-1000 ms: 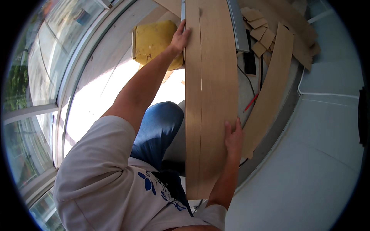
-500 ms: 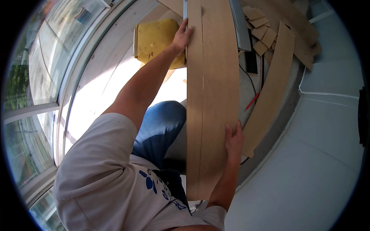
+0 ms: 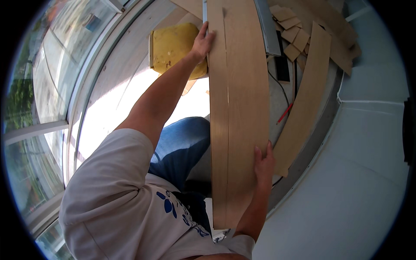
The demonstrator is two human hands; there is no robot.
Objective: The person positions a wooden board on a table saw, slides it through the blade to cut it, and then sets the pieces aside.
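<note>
A long light-brown wooden plank runs from the far edge of the view down to my lap. A lengthwise seam divides it into a wide part and a narrower left strip; light shows through a slit in the seam. My left hand grips the left edge near the far end, next to a thin metal strip. Lower down, my right hand holds the right edge with its thumb on top; its other fingers are partly hidden.
A yellow plastic container stands left of the plank. At right lie another long plank, a red pencil, a dark cable and several wood offcuts. A grey metal piece borders the plank's far right. Windows line the left.
The plank has shifted slightly toward me at its near end, and its far end has swung a little left. Both hands keep their hold, the right one slightly nearer to me.
</note>
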